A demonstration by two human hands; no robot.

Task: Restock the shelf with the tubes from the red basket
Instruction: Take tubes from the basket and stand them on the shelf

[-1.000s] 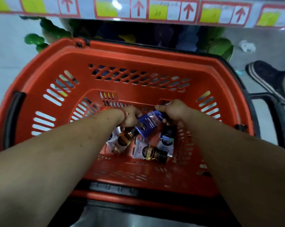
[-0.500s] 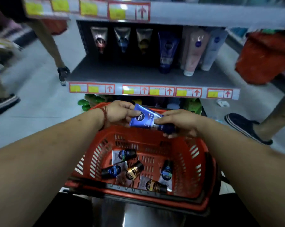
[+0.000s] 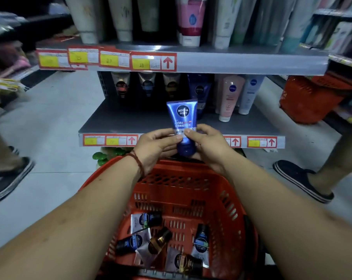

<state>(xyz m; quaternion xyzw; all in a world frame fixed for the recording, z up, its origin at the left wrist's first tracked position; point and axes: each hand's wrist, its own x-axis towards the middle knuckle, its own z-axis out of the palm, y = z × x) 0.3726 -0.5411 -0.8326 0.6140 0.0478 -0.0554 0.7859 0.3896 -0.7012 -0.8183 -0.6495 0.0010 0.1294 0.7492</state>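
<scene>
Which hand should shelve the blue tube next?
Right, probably. Both hands pinch the blue tube, but the right hand is on the side of the matching tube on the shelf; the left hand would cross over.

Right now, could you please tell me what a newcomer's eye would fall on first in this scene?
The blue tube comes first: it stands upright, cap down, at centre, pinched between the left hand and right hand in front of the lower shelf. Next comes the red basket below the arms, with several dark-capped tubes lying loose on its bottom.
</scene>
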